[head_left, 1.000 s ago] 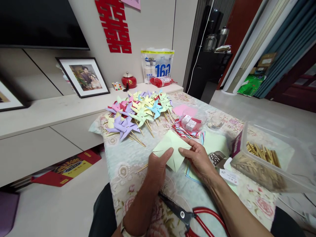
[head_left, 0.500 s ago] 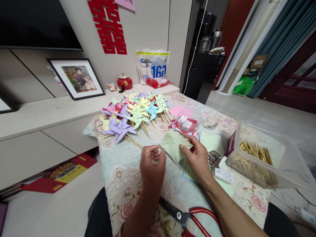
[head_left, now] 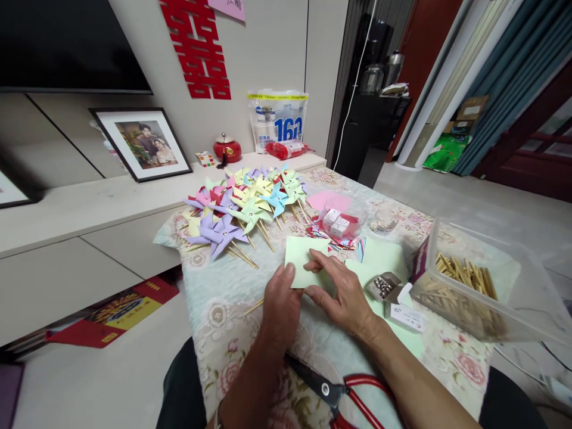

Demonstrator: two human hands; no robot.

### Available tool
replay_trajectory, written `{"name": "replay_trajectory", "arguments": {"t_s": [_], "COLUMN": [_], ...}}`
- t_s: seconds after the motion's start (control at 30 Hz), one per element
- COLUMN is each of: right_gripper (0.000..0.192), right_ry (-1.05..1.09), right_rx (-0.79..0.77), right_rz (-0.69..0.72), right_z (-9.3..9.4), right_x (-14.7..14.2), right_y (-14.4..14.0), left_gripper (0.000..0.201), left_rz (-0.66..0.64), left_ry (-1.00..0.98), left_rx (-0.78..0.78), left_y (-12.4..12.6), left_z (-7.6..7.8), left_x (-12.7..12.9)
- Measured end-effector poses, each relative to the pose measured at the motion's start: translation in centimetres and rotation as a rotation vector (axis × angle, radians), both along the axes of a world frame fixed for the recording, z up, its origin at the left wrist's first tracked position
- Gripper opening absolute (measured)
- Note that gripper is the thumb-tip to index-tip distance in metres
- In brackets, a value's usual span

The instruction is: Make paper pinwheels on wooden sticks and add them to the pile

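My left hand (head_left: 282, 298) pinches the left part of a pale green square of paper (head_left: 296, 253), thumb on top and fingers underneath. Over the right side of the same sheet reaches my right hand (head_left: 344, 289), its bent fingers at the paper and its thumb apart, near the lower edge. Scissors (head_left: 326, 390) with red handles lie below my hands. A thin wooden stick (head_left: 254, 307) pokes out beside my left wrist. More green paper (head_left: 384, 256) lies to the right, with an opened small box of silvery pieces (head_left: 383, 286) on it.
Many paper pinwheels (head_left: 222, 233) on sticks are heaped at the table's far left. A clear bin (head_left: 469, 304) of wooden sticks stands right. Behind my hands sit a plastic tub (head_left: 342, 221) and coloured paper strips (head_left: 328, 238). A white box (head_left: 406, 317) lies near the bin.
The green paper has passed from my right hand to my left and turned square to me; its slits no longer show. My right hand has shifted left, fingers now over the sheet.
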State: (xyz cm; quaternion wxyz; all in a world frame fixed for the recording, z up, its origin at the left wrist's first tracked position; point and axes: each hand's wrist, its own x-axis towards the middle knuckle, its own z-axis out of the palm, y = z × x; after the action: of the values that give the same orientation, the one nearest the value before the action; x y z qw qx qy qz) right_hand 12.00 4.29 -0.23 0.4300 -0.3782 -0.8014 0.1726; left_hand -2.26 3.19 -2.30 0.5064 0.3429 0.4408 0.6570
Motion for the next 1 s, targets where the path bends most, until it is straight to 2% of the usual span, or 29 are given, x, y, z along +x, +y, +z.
{"name": "replay_trajectory", "arguments": {"t_s": [0.13,0.23,0.33,0.47,0.6,0.8,1.0], "right_gripper": [0.045,0.036,0.028,0.014,0.016,0.025,0.021], "right_ry": [0.077,0.156,0.263,0.238,0.103,-0.036,-0.065], "right_rx": [-0.143,-0.249,-0.299,-0.161,-0.035,-0.007,-0.018], "right_rz": [0.044,0.037,-0.047,-0.1,0.004,0.101,0.129], "right_z": [0.4,0.4,0.3,0.2,-0.1,-0.2,-0.3], "right_x": [0.2,0.2,0.3,0.4,0.3,0.1,0.3], "right_y": [-0.1,-0.2,0.0,0.5,0.8,0.7,0.7], "left_gripper": [0.038,0.042,0.045,0.047,0.046,0.044,0.04], "left_rz": [-0.13,-0.083,-0.026,0.029,0.065,0.062,0.047], "left_ry": [-0.214,-0.305,-0.3,-0.295,-0.279,-0.219,-0.184], "left_rx": [-0.085,-0.182,-0.22,-0.227,-0.241,-0.242,-0.205], "left_y": [0.1,0.3,0.4,0.6,0.6,0.6,0.8], "left_z": [1.2,1.1,0.7,0.7,1.1,1.3,0.0], "left_x": [0.7,0.6,0.2,-0.3,-0.6,-0.7,-0.8]}}
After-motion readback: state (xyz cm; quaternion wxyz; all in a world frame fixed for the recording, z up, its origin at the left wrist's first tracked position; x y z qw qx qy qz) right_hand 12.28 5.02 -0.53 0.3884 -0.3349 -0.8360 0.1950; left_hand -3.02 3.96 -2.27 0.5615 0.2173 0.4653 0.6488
